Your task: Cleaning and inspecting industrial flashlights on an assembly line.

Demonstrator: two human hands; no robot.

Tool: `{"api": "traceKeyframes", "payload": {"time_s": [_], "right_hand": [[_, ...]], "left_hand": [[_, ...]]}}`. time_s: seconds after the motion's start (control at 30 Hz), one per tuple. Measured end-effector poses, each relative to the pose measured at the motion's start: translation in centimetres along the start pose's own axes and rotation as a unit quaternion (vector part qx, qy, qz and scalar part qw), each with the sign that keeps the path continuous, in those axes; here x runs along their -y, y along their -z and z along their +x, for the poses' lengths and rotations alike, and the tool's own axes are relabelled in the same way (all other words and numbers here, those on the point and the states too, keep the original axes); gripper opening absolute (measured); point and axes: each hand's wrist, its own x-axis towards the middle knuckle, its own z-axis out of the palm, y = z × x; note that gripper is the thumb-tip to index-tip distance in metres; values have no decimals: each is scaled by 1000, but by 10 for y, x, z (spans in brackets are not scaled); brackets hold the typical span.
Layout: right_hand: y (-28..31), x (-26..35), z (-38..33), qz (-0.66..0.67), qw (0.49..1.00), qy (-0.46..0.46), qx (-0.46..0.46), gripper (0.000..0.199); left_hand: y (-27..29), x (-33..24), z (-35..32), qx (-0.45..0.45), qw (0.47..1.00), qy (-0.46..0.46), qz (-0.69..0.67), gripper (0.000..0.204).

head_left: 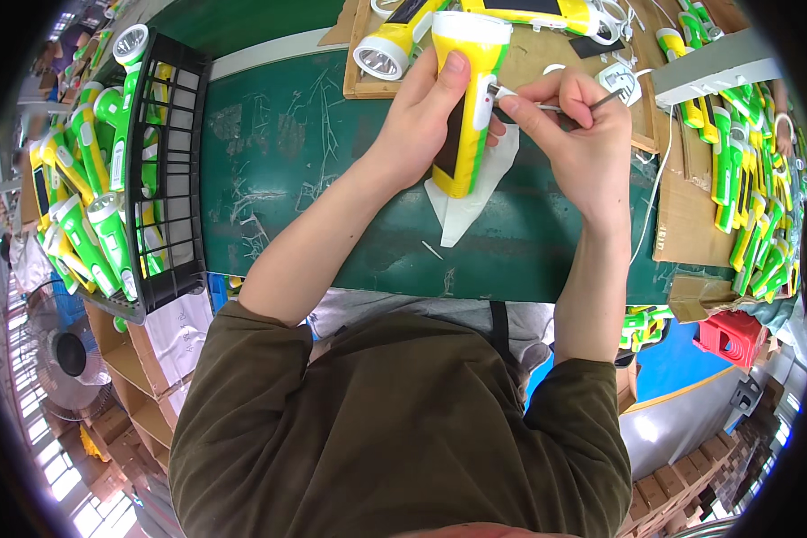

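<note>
A yellow flashlight (469,117) with a white head is upright over the bench, head end away from me. My left hand (426,117) is closed around its body, thumb near the head. At the flashlight's right side, my right hand (574,117) pinches a small white plug-like piece (504,92) against or just beside the white side panel; contact is hard to make out. A thin grey rod or cord (606,100) passes through the same fingers. Beneath the flashlight lies a pale sheet (475,193) on the green bench (332,215).
A black crate (172,179) of green and yellow flashlights stands left. More flashlights (390,49) lie on a wooden-edged board (359,85) at the back. Beside it on the right are a grey metal beam (717,67), a white cable (659,179) and piled flashlights (767,206).
</note>
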Motion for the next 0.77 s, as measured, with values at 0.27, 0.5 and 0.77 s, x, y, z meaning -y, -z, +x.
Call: {"api": "traceKeyframes", "payload": {"time_s": [0.27,0.5,0.77], "right_hand": [[10,20,1,-207,976,34,57,41],[11,-7,6,-96,995,11,15,38],[2,-15,11,-2,997,-42,60,46]], "left_hand": [[1,2,-6,29,998,-11,54,44],[11,-6,-4,77,993,22,-84,40],[20,-17,-8,25,996,87,12,53]]}}
